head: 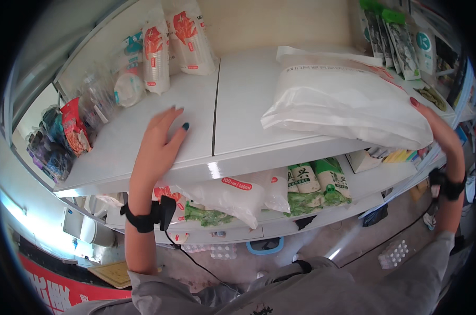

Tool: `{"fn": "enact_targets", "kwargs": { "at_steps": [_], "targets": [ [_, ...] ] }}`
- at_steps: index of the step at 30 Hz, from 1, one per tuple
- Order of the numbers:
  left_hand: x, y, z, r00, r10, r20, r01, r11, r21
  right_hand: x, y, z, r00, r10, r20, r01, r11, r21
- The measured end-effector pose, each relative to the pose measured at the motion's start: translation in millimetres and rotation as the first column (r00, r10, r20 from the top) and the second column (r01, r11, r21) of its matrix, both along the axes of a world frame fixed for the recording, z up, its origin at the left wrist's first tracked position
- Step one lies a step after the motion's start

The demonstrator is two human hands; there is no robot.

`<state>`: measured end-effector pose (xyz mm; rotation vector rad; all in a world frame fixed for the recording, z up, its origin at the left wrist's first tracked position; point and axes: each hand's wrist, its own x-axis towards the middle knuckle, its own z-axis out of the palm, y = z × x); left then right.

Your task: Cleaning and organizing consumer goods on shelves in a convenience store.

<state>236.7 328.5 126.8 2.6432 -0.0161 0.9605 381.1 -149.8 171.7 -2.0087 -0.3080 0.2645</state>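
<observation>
A large white plastic package (340, 98) lies on the right part of the white shelf (246, 106), its front edge over the shelf's lip. My right hand (431, 114) is at the package's right end, thumb against its upper side; the other fingers are hidden. My left hand (159, 141) is above the shelf's front edge, left of the dark seam, with fingers apart and nothing in it. Sleeves of wrapped plastic cups (157, 59) stand toward the back left, beside a wrapped stack of bowls (128, 88).
At the left end are a red packet (74, 126) and bagged dark items (51, 153). Green-topped packets (401, 47) stand back right. The lower shelf holds bagged cups (226, 193) and green-and-white wrapped rolls (332, 179). A blue-rimmed container (264, 246) is on the floor.
</observation>
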Motion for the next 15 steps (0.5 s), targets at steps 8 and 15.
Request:
{"fn": "enact_targets", "kwargs": {
  "at_steps": [8, 15],
  "targets": [
    [2.5, -3.9, 3.7, 0.99, -0.043, -0.136, 0.027, 0.993, -0.119, 84.5, 4.1, 47.4, 0.992, 0.07, -0.103, -0.11, 0.883, -0.457],
    [-7.3, -4.6, 0.6, 0.997, -0.001, -0.077, -0.005, 0.997, -0.077, 109.2, 29.4, 60.2, 0.98, 0.2, -0.004, -0.198, 0.971, -0.131]
  ]
}}
